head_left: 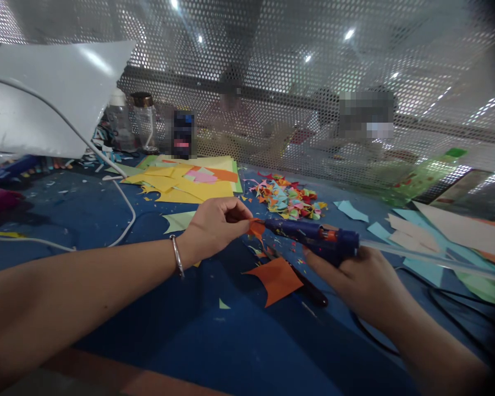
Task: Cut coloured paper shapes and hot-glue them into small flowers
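Note:
My left hand [214, 225], with a silver bangle at the wrist, pinches a small piece of orange paper [256, 228] between thumb and fingers. My right hand [357, 275] is wrapped round a dark blue hot glue gun [305, 234], and a long clear glue stick [408, 252] sticks out of its back end. The gun's nozzle points left and meets or nearly meets the orange piece. Below them lies a larger orange paper scrap [277, 280] with curved edges. Partly under that scrap is a dark-handled tool [313, 289], its far end hidden among bits of paper.
Behind my hands is a heap of small folded coloured paper pieces [289, 195]. Yellow paper sheets [177, 181] are stacked at back left, near a white cable [127, 214]. Blue and pink sheets [421, 236] and black cords [449, 305] lie right. A perforated metal screen [268, 121] stands behind.

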Action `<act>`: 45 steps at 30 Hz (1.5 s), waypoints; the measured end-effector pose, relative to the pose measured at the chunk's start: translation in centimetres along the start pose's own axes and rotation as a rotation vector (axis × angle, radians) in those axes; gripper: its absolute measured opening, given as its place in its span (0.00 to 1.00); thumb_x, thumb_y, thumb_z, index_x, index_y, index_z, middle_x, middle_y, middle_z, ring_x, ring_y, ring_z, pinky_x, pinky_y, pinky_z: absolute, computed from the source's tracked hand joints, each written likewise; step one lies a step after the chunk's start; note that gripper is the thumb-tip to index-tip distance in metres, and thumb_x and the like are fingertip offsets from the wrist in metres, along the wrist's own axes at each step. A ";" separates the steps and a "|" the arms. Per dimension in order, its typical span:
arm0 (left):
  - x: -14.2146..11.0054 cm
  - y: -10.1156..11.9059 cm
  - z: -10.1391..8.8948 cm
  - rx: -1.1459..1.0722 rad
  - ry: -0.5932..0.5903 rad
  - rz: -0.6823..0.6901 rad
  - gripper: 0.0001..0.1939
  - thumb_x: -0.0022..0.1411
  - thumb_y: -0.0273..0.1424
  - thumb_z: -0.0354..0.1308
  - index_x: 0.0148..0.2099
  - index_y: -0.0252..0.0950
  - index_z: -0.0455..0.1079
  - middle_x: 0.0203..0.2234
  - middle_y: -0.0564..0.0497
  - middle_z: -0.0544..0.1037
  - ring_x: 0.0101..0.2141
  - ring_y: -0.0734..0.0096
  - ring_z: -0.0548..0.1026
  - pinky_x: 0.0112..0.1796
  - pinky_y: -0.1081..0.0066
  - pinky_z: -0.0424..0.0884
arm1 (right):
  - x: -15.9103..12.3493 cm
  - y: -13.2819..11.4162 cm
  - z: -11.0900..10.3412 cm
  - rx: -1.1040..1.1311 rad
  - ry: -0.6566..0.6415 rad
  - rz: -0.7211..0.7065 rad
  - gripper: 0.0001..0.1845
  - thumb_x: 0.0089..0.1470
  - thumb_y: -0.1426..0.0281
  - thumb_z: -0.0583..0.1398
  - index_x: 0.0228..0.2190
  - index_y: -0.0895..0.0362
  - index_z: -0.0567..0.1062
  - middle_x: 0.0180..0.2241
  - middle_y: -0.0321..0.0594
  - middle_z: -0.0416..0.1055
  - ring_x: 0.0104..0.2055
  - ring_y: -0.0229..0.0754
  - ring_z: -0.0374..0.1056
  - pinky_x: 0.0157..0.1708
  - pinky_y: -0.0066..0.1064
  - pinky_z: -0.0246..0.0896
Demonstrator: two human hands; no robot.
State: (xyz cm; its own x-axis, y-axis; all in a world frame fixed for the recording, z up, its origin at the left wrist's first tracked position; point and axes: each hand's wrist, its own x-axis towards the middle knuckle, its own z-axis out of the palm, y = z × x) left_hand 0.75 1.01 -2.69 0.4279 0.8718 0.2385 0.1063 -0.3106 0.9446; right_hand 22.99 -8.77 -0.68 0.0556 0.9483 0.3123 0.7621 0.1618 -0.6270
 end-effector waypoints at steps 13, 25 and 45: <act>0.1 -0.3 0.0 0.023 0.006 -0.006 0.03 0.51 0.25 0.62 0.32 0.35 0.74 0.25 0.51 0.78 0.27 0.74 0.74 0.30 0.72 0.68 | 0.0 1.1 0.2 -0.253 0.002 -0.079 0.23 0.56 0.55 0.53 0.15 0.50 0.65 0.13 0.38 0.63 0.17 0.42 0.60 0.21 0.36 0.54; -0.2 1.1 0.3 -0.342 0.014 -0.277 0.02 0.51 0.23 0.63 0.30 0.33 0.74 0.24 0.53 0.76 0.26 0.78 0.71 0.31 0.73 0.67 | 1.8 2.6 -0.4 -0.104 -0.179 0.395 0.30 0.51 0.45 0.60 0.13 0.55 0.68 0.14 0.41 0.70 0.17 0.41 0.65 0.18 0.31 0.56; -1.2 2.5 1.2 -0.566 0.010 -0.383 0.04 0.51 0.20 0.66 0.28 0.31 0.74 0.24 0.52 0.78 0.28 0.77 0.74 0.35 0.74 0.68 | 0.0 -1.3 1.5 -0.073 -0.032 -0.107 0.14 0.61 0.58 0.59 0.33 0.55 0.77 0.28 0.36 0.74 0.24 0.37 0.65 0.26 0.29 0.59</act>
State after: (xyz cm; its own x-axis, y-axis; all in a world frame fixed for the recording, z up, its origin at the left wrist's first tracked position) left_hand 1.58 -1.29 -0.95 0.4449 0.8850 -0.1370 -0.2385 0.2646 0.9344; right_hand 21.01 -8.56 -0.90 -0.0485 0.9353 0.3506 0.8078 0.2431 -0.5370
